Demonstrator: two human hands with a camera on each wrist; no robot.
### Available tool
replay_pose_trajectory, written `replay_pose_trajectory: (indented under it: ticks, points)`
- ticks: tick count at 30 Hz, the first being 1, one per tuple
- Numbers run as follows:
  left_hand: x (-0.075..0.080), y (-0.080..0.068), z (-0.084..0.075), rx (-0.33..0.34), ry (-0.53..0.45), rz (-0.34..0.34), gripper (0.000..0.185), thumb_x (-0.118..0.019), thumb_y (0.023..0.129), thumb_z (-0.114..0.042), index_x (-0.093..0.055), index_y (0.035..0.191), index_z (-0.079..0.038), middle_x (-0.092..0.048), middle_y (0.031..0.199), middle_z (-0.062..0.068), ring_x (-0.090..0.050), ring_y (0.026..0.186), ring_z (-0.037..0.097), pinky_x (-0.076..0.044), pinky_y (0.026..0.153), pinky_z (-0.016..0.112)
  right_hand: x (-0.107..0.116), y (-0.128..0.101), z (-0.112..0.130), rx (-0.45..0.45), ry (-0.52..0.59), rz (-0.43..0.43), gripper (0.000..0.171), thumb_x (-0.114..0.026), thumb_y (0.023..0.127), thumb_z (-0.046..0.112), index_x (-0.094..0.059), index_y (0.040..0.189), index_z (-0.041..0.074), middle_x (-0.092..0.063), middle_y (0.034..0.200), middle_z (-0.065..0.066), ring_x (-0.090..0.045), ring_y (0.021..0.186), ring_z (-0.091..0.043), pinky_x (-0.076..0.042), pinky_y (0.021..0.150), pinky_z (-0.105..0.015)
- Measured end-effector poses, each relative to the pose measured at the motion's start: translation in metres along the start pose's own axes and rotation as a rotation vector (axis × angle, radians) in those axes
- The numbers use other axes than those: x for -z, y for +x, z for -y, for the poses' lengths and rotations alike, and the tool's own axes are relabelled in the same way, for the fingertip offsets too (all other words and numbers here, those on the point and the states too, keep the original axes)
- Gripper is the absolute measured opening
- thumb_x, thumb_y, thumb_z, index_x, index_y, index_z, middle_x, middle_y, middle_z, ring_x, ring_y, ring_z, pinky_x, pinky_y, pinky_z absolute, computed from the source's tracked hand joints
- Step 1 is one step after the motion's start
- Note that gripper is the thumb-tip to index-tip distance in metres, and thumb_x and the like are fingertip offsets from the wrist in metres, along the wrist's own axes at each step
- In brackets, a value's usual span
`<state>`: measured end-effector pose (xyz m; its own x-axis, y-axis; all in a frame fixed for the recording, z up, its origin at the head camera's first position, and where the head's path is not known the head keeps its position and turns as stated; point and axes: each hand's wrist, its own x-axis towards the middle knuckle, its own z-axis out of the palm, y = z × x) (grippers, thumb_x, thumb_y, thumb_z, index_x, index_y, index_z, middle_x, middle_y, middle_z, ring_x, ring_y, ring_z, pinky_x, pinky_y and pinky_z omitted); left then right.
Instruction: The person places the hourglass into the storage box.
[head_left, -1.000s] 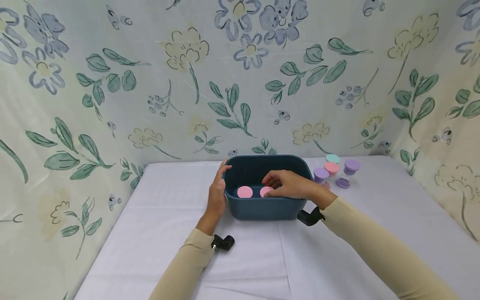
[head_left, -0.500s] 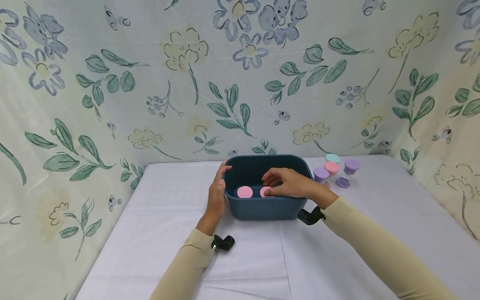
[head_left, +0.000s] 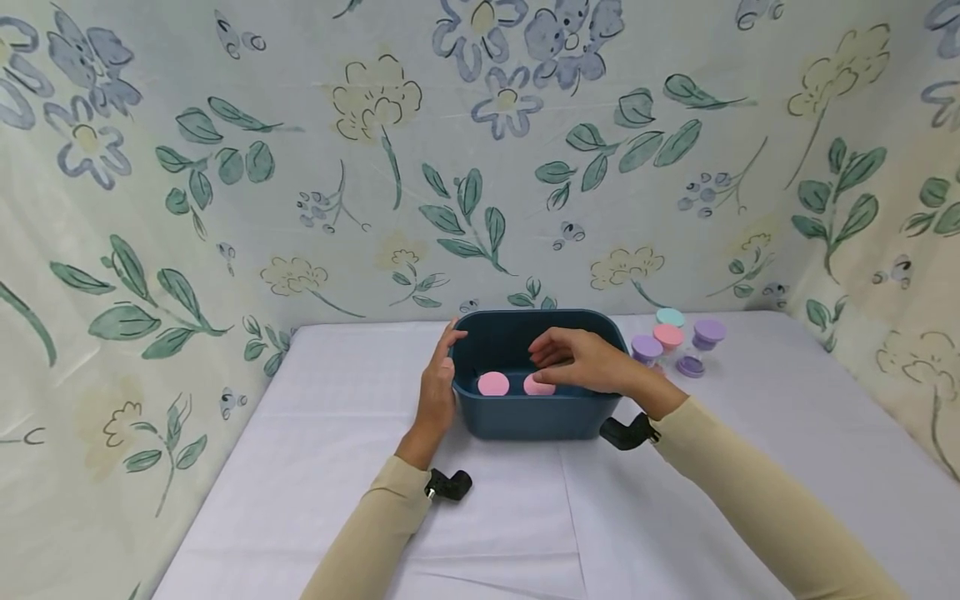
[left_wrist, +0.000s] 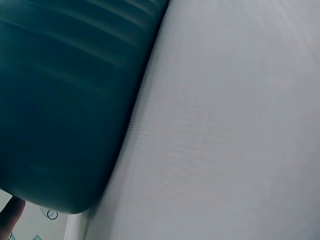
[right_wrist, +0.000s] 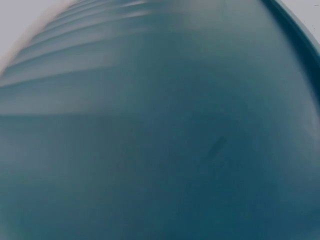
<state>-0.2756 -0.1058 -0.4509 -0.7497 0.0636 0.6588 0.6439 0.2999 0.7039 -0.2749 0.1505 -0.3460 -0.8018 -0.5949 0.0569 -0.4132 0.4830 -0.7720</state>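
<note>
A dark teal plastic bin [head_left: 536, 417] stands on the white tablecloth [head_left: 337, 400]. Two pink round lids [head_left: 493, 384] [head_left: 538, 385] lie low inside it. My left hand [head_left: 438, 379] lies flat against the bin's left wall, fingertips up at the rim. My right hand [head_left: 577, 358] hovers over the bin's right half, just above the right pink lid, fingers loosely bent and holding nothing I can see. The left wrist view shows the bin's outer wall [left_wrist: 65, 100] beside the cloth [left_wrist: 225, 125]. Only the blurred bin wall [right_wrist: 160, 130] fills the right wrist view.
Right of the bin stand small jars with purple [head_left: 646, 347], pink [head_left: 667, 335], teal [head_left: 670, 317] and purple [head_left: 708, 331] lids, and a loose purple lid [head_left: 689, 366] lies on the cloth. Floral fabric walls [head_left: 375, 167] close in the back and both sides.
My right hand has risen a little from the right pink lid inside the bin. The left hand stays against the bin's left wall.
</note>
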Motion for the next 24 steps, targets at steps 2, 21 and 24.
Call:
replay_pose_trajectory:
  ticks: [2, 21, 24]
  points:
    - [0.000, -0.001, -0.001, 0.004, 0.006, 0.001, 0.067, -0.015, 0.098, -0.058, -0.043, 0.138, -0.013, -0.029, 0.157, 0.004, -0.024, 0.144, 0.019, -0.020, 0.114, 0.054, 0.001, -0.001, 0.001, 0.012, 0.001, -0.009, 0.048, -0.074, 0.084, 0.025, -0.056, 0.121, -0.001, -0.063, 0.118, -0.018, -0.062, 0.108, -0.027, -0.051, 0.093, -0.041]
    - [0.000, -0.002, -0.002, -0.009, 0.002, 0.000, 0.060, -0.017, 0.101, -0.051, -0.044, 0.138, -0.012, -0.029, 0.156, 0.010, -0.023, 0.144, 0.022, -0.021, 0.113, 0.055, 0.017, -0.020, 0.001, 0.003, 0.092, -0.092, 0.046, -0.073, 0.086, 0.023, -0.057, 0.124, 0.002, -0.062, 0.122, -0.010, -0.060, 0.113, -0.029, -0.051, 0.092, -0.035]
    - [0.000, -0.001, -0.002, -0.004, 0.003, 0.004, 0.060, -0.016, 0.101, -0.051, -0.043, 0.138, -0.013, -0.029, 0.156, 0.009, -0.023, 0.144, 0.021, -0.020, 0.113, 0.056, 0.019, -0.024, -0.001, -0.002, 0.068, -0.114, 0.047, -0.073, 0.086, 0.026, -0.057, 0.125, 0.004, -0.062, 0.122, -0.009, -0.059, 0.114, -0.030, -0.051, 0.093, -0.035]
